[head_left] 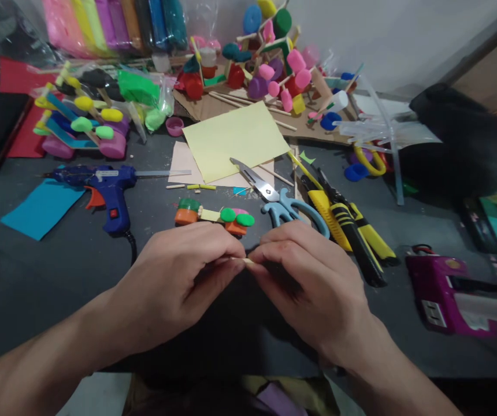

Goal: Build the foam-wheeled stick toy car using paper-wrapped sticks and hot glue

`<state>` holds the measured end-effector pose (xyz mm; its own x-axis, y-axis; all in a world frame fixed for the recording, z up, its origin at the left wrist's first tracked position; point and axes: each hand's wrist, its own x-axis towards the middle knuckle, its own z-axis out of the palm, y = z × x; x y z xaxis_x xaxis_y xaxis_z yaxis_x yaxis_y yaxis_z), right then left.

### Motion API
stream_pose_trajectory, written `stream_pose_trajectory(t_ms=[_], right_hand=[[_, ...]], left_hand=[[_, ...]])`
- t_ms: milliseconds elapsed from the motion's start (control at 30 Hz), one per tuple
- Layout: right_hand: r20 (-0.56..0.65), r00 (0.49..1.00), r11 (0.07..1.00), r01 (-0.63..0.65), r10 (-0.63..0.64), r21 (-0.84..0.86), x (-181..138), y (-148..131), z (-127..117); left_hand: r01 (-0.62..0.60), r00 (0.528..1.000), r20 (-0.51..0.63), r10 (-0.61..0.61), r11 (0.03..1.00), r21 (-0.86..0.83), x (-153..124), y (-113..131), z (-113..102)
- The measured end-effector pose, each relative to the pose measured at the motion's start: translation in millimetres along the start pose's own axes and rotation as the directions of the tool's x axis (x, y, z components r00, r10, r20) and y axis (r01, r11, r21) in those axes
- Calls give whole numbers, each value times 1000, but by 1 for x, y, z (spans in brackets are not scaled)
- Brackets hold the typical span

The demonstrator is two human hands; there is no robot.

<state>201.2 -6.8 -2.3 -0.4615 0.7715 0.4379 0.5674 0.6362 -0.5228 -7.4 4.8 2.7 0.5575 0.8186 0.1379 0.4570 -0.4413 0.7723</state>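
Just below centre of the head view | left hand and right hand: fingertips of both pinching a thin, pale, apparently wooden stick, mostly hidden | stick between them, long axis roughly left-to-right, neither hand nearer | just above: small orange-and-green wheeled model

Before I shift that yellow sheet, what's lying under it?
Under the yellow sheet, a pale pink sheet shows along the near side; brown cardboard shows beyond the far edge. The rest beneath is covered.

On my feed I see a dark grey tabletop spanning left to right, a pale wall far behind.
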Motion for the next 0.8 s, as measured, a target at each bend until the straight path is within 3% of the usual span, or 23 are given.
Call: stream_pose_trajectory(t_ms=[133, 233, 333, 433, 600, 800], right_hand=[[32, 984, 970, -176, 173, 170, 2, -3, -5], [87, 927, 842, -369, 366, 395, 5, -5, -10], [143, 876, 731, -465, 460, 500, 7, -7, -12], [153, 878, 745, -468, 453, 475, 7, -8, -10], [139, 909, 823, -414, 392, 388, 4, -8, -5], [141, 913, 854, -407, 382, 323, 3, -8, -4]], left_hand=[[72, 994, -78, -81, 992, -103, -2, 2, 0], [140, 983, -84, -161, 967, -212, -4, 2, 1], [214, 974, -10, -228, 927, -309, -4, 4, 3], [189, 981, 35, -190, 909, -371, -3, 5, 4], [43, 996, -73, -61, 972, -232, 0, 3, 6], [49, 998, -27, -55, 983, -175, -1, 3, 5]])
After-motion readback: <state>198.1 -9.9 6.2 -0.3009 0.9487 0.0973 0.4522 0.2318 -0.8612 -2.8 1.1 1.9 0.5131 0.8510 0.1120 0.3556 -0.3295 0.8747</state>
